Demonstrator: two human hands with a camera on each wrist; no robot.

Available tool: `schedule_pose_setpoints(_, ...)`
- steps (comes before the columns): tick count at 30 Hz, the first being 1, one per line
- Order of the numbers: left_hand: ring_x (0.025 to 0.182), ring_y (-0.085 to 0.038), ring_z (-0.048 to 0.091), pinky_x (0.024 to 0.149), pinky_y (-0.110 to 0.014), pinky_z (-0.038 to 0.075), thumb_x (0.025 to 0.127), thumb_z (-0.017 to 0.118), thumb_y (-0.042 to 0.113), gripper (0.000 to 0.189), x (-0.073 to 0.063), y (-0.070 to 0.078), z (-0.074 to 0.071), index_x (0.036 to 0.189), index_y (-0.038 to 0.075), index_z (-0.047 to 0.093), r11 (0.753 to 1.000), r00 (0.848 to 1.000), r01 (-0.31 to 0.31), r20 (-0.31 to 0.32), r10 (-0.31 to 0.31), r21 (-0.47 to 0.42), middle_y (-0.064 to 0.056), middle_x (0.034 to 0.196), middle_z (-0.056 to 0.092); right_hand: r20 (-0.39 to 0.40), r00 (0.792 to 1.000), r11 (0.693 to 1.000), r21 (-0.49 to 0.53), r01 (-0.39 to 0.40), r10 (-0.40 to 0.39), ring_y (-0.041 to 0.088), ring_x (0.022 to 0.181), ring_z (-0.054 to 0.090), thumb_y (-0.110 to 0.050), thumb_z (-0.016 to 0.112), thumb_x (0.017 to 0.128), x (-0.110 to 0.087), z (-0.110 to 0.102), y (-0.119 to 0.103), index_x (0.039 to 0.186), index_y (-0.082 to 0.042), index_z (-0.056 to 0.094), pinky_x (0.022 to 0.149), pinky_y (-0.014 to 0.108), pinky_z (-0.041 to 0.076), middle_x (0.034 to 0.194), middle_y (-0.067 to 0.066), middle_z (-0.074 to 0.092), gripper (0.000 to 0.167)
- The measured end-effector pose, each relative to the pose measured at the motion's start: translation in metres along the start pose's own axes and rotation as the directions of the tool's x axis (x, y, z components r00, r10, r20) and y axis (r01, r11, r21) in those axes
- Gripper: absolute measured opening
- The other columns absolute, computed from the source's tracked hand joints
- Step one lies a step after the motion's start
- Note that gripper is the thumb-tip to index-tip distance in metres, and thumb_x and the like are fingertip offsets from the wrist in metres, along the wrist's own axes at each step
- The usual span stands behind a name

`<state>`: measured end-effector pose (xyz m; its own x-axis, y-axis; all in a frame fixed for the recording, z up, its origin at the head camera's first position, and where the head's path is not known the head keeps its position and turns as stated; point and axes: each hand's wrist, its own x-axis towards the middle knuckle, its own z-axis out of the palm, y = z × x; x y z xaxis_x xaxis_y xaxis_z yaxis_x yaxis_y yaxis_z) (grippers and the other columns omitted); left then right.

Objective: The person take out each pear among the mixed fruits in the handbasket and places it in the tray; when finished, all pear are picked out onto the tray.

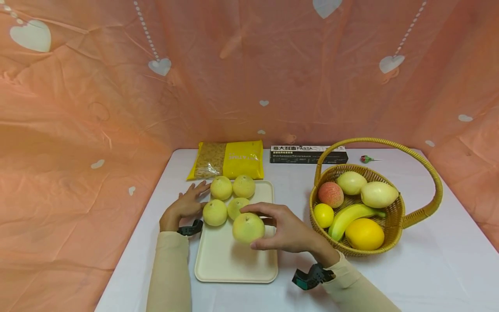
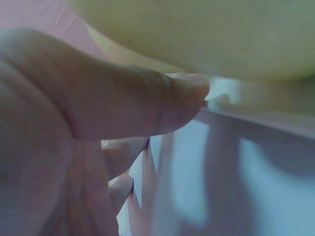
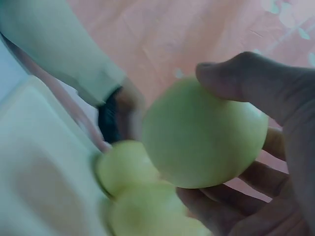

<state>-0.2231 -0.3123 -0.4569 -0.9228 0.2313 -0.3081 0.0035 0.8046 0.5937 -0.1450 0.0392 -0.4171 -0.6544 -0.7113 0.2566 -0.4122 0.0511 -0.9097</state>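
1. Head view: the right hand [image 1: 286, 227] grips 1 round yellow-green fruit [image 1: 248, 228] above a cream tray [image 1: 238, 268], thumb and fingers curled on its sides. The left hand [image 1: 188, 205], fingers apart, is beside 4 similar fruits [image 1: 215, 212].
2. Left wrist view: thumb extended beneath a fruit's curve; contact unclear.
3. Right wrist view: the held fruit looks smooth, firm, probably light, inclined to roll; its widest part seems the best hold.

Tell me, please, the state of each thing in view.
Rectangular cream tray, partly filled
Four round yellowish fruits, resting on it
Fifth yellowish fruit, held above it
Right hand, gripping that fruit
Left hand, fingers extended
Brown wicker basket, upright, holding mixed fruit
Yellow plastic pasta bag, filled, lying down
Long black pasta box, lying flat
Small red object, lying
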Motion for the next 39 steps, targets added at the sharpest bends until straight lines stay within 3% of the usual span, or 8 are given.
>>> schedule_pose_setpoints(14,0.168,-0.054,-0.003,0.124,-0.086,-0.008,0.104,0.066,0.028,0.077,0.000,0.001,0.000,0.173,0.014,0.035,0.999,0.999,-0.038,-0.001,0.038,0.019,-0.022,0.183,0.015,0.082,0.997,0.999,0.051,0.007,-0.011,0.012,0.137,0.061,-0.005,0.090,0.087,0.038,0.070,0.033,0.150,-0.006,0.062,0.113,0.026,0.054,0.152,0.008,0.064,0.069)
schedule_pose_setpoints(25,0.169,-0.053,-0.004,0.124,-0.085,-0.008,0.103,0.064,0.025,0.077,0.002,0.000,0.000,0.173,0.015,0.034,1.000,1.000,-0.016,0.000,0.016,0.024,-0.021,0.183,0.014,0.043,0.999,0.985,-0.168,0.037,-0.030,0.010,0.134,0.060,-0.017,0.093,0.088,0.051,0.088,0.052,0.151,-0.013,0.062,0.117,0.029,0.051,0.151,0.001,0.067,0.071)
schedule_pose_setpoints(32,0.169,-0.052,-0.005,0.125,-0.084,-0.008,0.084,0.060,0.003,0.096,-0.001,0.000,0.000,0.174,0.018,0.032,0.999,1.000,-0.013,0.008,0.013,0.031,-0.019,0.184,0.014,-0.002,0.996,0.962,-0.260,0.088,-0.091,0.014,0.133,0.062,-0.016,0.093,0.086,0.053,0.094,0.059,0.150,-0.010,0.061,0.120,0.033,0.049,0.148,0.004,0.068,0.071)
schedule_pose_setpoints(39,0.169,-0.052,-0.004,0.125,-0.084,-0.008,0.088,0.063,0.009,0.091,-0.001,0.000,0.000,0.174,0.019,0.033,0.999,1.000,-0.011,0.004,0.011,0.030,-0.019,0.184,0.015,-0.016,0.995,0.929,-0.358,0.088,-0.100,0.020,0.138,0.062,-0.017,0.093,0.088,0.053,0.099,0.055,0.154,-0.007,0.058,0.123,0.036,0.047,0.153,0.008,0.064,0.075)
